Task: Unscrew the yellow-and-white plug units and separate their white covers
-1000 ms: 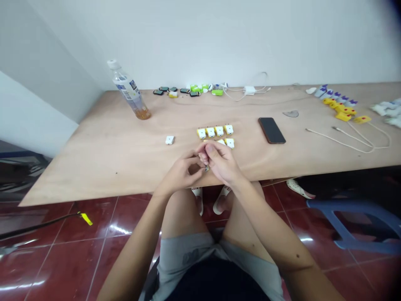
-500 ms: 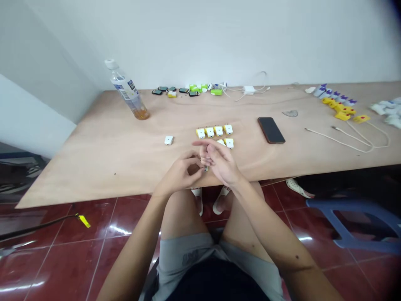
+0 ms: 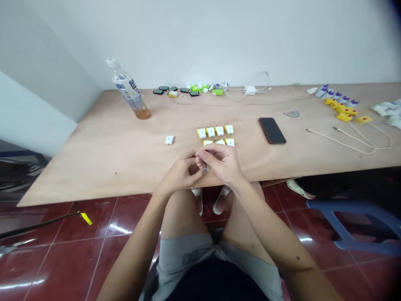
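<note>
Workshop, seemingly — long worktable (image 3: 134, 159), small casings (image 3: 219, 131) (in rows)

On the light-brown flat tabletop (image 3: 94, 161), a broad bare stretch opens on the left, between the clear plastic bottle with a white cap (image 3: 130, 93) and the near edge; a small white square block (image 3: 169, 140) stands at its right side. Straight ahead, two close rows of small white-and-yellow boxes (image 3: 219, 131) obstruct a low pass beyond the right hand (image 3: 222, 164). Right of them, a bare lane runs to the black rectangular phone (image 3: 272, 131); thin white cables (image 3: 341, 142) cross farther right.
</note>
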The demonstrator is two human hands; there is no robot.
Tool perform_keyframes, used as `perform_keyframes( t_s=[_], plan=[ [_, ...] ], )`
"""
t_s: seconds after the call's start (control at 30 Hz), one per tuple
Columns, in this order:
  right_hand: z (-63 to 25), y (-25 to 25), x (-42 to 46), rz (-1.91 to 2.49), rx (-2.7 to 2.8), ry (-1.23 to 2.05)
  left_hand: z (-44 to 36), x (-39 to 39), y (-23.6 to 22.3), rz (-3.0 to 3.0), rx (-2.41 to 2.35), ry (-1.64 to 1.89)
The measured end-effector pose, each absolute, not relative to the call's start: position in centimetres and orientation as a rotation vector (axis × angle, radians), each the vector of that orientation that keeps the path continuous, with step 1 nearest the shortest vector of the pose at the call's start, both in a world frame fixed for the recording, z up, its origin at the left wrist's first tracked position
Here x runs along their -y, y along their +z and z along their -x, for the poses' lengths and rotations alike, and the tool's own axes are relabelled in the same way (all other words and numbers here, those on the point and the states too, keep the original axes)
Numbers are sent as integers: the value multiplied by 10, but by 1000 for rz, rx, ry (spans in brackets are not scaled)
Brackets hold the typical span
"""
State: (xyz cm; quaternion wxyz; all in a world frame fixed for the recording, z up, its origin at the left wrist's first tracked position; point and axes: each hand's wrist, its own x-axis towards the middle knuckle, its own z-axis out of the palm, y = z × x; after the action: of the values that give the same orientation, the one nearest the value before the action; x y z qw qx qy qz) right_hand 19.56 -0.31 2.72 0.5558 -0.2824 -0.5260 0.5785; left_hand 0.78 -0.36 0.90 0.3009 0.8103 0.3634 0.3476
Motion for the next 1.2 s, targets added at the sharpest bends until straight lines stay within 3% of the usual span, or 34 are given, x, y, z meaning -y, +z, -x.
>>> perform_keyframes(
  t_s=[0.2,0.37,0.53,0.7,0.9,1.07,1.2],
  plan=[
    [-200,32,1,615,1149,1535,-7,4,11,-2143,-939,876],
    [-201,30,9,669,1315,1358,-7,4,10,-2139,-973,916],
    [-201,26,6,554,1223,1517,-8,4,10,-2162,-919,905],
    [-198,22,7,706,1253,1310,-6,4,8,-2169,-967,896],
    [-196,26,8,623,1161,1467,-5,4,9,-2164,-915,892],
    [-193,21,13,700,1202,1243,-6,4,8,-2161,-939,910],
    [-194,22,11,628,967,1407,-6,4,10,-2167,-910,890]
  ],
)
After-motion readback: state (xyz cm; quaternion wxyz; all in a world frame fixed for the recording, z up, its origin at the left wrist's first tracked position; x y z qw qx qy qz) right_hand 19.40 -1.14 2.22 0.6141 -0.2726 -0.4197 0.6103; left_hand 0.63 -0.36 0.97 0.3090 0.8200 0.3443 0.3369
